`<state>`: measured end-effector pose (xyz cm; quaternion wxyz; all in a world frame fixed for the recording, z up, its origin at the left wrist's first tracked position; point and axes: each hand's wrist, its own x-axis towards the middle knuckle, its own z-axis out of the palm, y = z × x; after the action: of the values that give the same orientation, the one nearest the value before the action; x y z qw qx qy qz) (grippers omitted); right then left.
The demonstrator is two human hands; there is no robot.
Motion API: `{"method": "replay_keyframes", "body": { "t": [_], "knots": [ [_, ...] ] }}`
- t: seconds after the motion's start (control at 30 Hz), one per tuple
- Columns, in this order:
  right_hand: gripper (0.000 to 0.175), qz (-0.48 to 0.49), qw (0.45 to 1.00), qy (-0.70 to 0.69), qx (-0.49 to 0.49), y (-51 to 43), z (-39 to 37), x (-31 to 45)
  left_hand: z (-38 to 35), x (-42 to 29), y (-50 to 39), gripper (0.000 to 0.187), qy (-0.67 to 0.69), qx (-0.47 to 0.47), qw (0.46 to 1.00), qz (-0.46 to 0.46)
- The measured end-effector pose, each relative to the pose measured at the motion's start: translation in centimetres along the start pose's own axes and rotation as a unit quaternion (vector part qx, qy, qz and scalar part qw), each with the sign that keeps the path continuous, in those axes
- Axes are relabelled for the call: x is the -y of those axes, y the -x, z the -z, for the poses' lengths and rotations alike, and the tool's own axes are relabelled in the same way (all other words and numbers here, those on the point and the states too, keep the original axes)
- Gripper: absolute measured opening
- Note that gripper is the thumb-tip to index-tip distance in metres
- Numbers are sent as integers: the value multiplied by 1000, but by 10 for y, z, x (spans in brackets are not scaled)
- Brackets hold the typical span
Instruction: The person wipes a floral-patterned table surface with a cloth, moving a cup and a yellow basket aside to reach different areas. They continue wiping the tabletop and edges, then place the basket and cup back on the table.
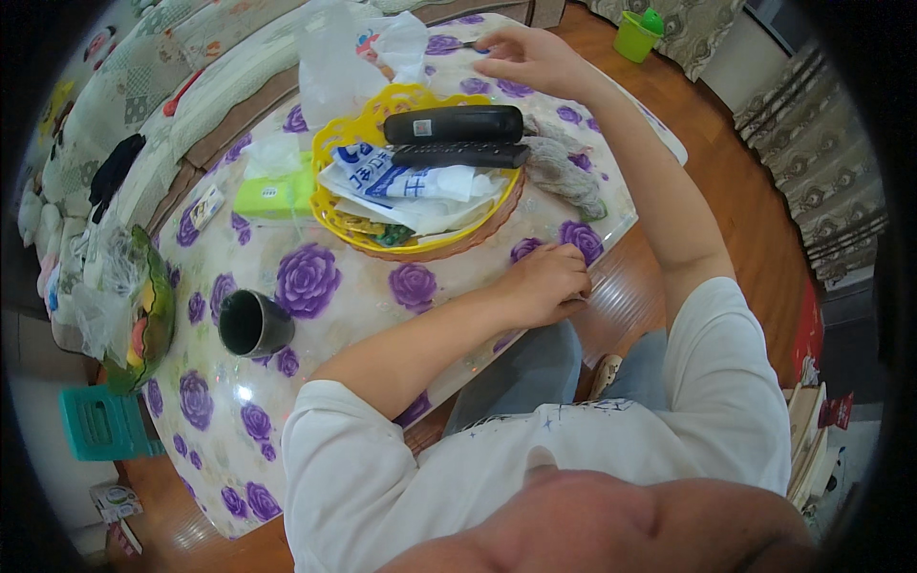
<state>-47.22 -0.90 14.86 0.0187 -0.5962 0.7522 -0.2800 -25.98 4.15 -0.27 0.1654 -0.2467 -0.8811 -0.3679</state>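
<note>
My right hand (534, 63) reaches over the far part of the table (365, 336). Its thumb and forefinger are at a small thin object (467, 45), dark with a bit of blue, too small to name. My left hand (550, 283) lies at the near table edge with its fingers curled; what is under them is hidden. Between the hands is a yellow openwork plastic basket (337, 225). On it lie a black case (455, 124), a black remote control (458, 155) and white plastic packaging (423, 183) bearing blue writing. A grey knitted cloth item (566, 172) lies right of the basket.
A dark cup (256, 324) stands left of my left forearm. Left of the basket are a green tissue pack (274, 195) and a small card-like packet (208, 208). A white plastic bag (333, 64) is behind. A watermelon-shaped dish (150, 315) sits at the left edge, near a teal stool (104, 422).
</note>
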Motion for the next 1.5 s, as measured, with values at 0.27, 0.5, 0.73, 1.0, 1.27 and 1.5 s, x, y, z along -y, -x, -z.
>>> {"method": "replay_keyframes", "body": {
  "t": [0.27,0.5,0.73,1.0,1.27,1.5],
  "knots": [
    [54,107,994,-3,-1,112,-50,-79,6,-9,-1,17,-18,-1,1000,22],
    [52,43,994,46,-91,71,-87,-100,7,-17,-5,16,-52,37,996,54],
    [49,-59,990,112,-61,3,-94,-92,11,-12,-6,18,-5,7,1000,24],
    [43,59,994,31,-82,120,-72,-105,11,-13,-3,18,2,-4,1000,31],
    [43,-243,939,185,-155,156,11,-213,12,-13,-6,15,3,-14,999,36],
    [35,-77,980,129,-129,185,-38,-112,11,-12,-7,16,4,-5,999,34]
  ]
}}
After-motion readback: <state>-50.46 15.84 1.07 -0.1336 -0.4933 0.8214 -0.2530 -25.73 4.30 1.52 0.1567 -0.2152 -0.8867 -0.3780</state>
